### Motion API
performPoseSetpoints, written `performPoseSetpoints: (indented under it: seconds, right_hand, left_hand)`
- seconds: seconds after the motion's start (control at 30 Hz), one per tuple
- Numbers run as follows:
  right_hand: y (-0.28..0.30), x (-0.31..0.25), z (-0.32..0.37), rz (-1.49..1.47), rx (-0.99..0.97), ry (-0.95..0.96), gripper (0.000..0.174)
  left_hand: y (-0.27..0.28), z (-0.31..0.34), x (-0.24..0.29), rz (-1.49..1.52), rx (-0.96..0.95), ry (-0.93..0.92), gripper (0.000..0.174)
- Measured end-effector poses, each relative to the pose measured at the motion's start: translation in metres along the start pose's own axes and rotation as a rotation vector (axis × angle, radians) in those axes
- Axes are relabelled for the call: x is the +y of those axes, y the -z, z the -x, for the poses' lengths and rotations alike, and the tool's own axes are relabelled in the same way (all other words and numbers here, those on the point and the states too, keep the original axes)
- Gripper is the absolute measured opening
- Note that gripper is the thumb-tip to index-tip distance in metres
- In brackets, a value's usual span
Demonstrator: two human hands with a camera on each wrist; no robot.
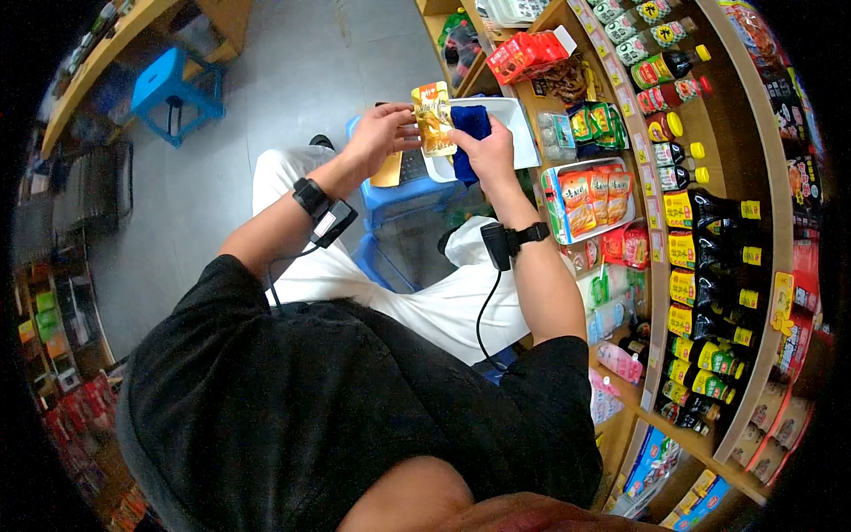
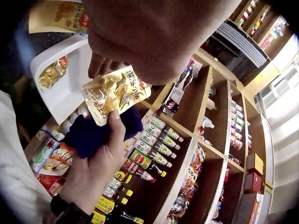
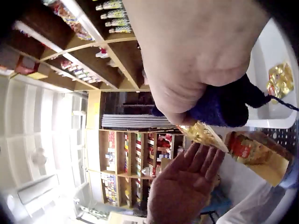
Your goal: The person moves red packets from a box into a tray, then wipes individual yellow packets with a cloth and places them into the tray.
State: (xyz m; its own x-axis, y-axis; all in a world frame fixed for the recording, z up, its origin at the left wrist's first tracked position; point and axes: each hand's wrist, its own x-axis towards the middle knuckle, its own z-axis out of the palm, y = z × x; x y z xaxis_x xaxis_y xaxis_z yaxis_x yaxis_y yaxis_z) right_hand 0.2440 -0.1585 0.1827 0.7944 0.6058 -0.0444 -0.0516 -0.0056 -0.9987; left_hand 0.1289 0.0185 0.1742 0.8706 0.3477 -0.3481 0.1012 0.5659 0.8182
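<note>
My right hand (image 1: 487,155) pinches a gold snack packet (image 1: 434,120) under its thumb, with a dark blue cloth (image 1: 470,133) bunched in the same grip. In the left wrist view, the packet's (image 2: 117,93) printed face shows above the cloth (image 2: 88,135). My left hand (image 1: 381,137) is at the packet's other edge, palm facing it. The right wrist view shows the left hand's (image 3: 182,191) fingers straight, fingertips right at the packet. Below the hands, a white basin (image 1: 523,133) contains another gold packet (image 2: 53,74).
A yellow-brown carton (image 3: 259,156) stands beside the basin, above a blue stool (image 1: 390,199). Another blue stool (image 1: 173,93) is on the grey floor at the left. Shelves on the right hold sauce bottles (image 1: 700,213) and a tray of red snack packs (image 1: 594,199).
</note>
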Motion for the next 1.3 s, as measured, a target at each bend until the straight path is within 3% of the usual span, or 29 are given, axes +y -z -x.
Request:
performPoseSetpoints:
  seconds: [0.07,0.13,0.2,0.4,0.57,0.63,0.77,1.0,1.07,1.3]
  right_hand:
    - [0.0,-0.005,0.0,0.468,0.053,0.225,0.026]
    - [-0.006,-0.018,0.008,0.578,0.04,0.305,0.028]
    - [-0.01,-0.017,0.01,0.639,0.003,0.487,0.032]
    - [-0.017,-0.012,0.019,0.715,-0.145,0.681,0.04]
    - [-0.018,-0.024,0.028,0.773,-0.216,0.683,0.043]
    - [-0.018,-0.024,0.026,0.845,-0.292,0.783,0.044]
    - [-0.018,-0.022,0.025,0.887,-0.272,0.807,0.042]
    - [-0.008,-0.018,0.02,0.873,-0.062,0.622,0.038]
    - [-0.006,-0.016,0.017,0.821,0.022,0.53,0.035]
    - [-0.008,-0.017,0.019,0.779,0.002,0.491,0.035]
  left_hand:
    - [-0.01,0.007,-0.001,0.004,0.013,0.019,0.034]
    - [-0.018,0.013,-0.001,0.031,-0.047,0.029,0.037]
    - [-0.021,0.017,-0.001,0.025,-0.055,0.029,0.038]
    - [0.005,-0.011,-0.026,0.248,-0.147,0.017,0.032]
    - [-0.006,0.001,-0.009,0.27,-0.081,0.031,0.038]
    - [-0.006,0.001,-0.008,0.277,-0.087,0.048,0.039]
    - [-0.003,-0.005,-0.008,0.262,-0.079,0.062,0.041]
    - [0.005,0.0,-0.001,0.08,-0.145,0.098,0.039]
    - [0.007,-0.001,-0.005,0.121,-0.173,0.105,0.031]
    - [0.007,0.007,-0.005,-0.059,-0.232,0.108,0.034]
